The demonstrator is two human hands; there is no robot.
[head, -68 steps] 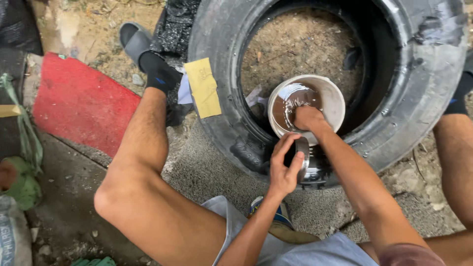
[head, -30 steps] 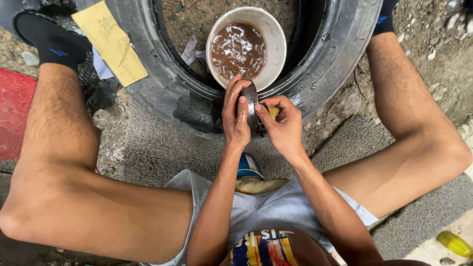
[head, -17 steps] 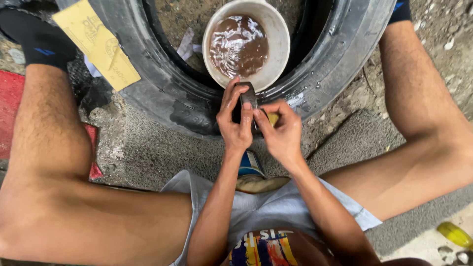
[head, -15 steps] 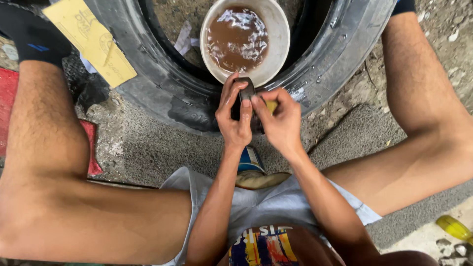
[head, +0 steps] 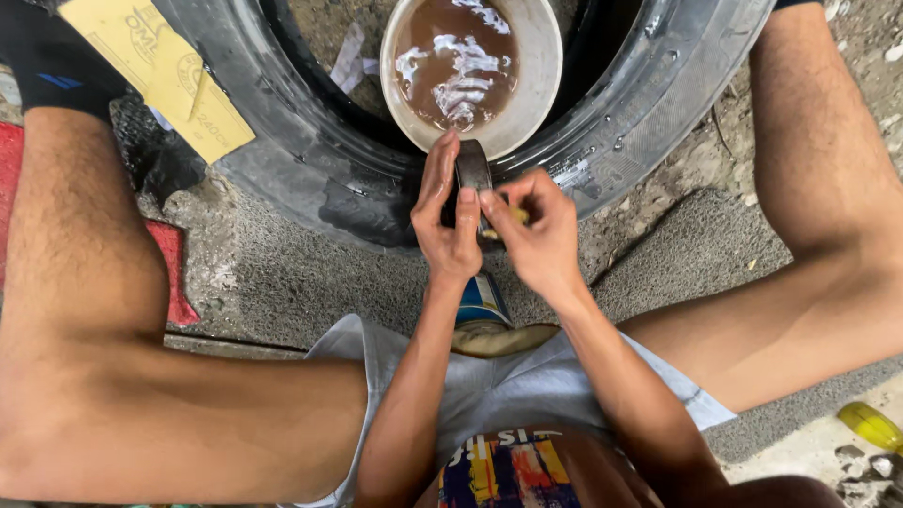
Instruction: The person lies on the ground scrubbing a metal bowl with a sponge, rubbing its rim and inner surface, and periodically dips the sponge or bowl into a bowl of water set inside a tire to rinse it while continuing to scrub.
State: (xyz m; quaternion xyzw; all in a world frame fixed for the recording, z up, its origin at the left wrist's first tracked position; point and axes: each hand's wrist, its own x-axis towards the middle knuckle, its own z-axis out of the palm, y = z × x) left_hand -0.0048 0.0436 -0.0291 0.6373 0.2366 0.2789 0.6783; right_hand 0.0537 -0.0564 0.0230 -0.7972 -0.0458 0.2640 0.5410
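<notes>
bowl (head: 541, 71) in tire (head: 310, 160), hands (head: 494, 230) just before, sandpaper (head: 160, 71) on tire left

Black tyre (head: 310, 169), brown water (head: 451, 56)

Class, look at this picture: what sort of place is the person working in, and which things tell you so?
Probably an outdoor roadside repair spot: bare gravelly ground, a worn tyre lying flat, and a bowl of murky water beside yellow sandpaper sheets.

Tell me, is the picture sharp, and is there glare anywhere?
Head view: soft daylight, no hard shadows; white glare ripples on the brown water in the bowl; both hands, left hand and right hand, look sharp around the small dark piece; the wet tire glints; legs bulge at the edges.
</notes>
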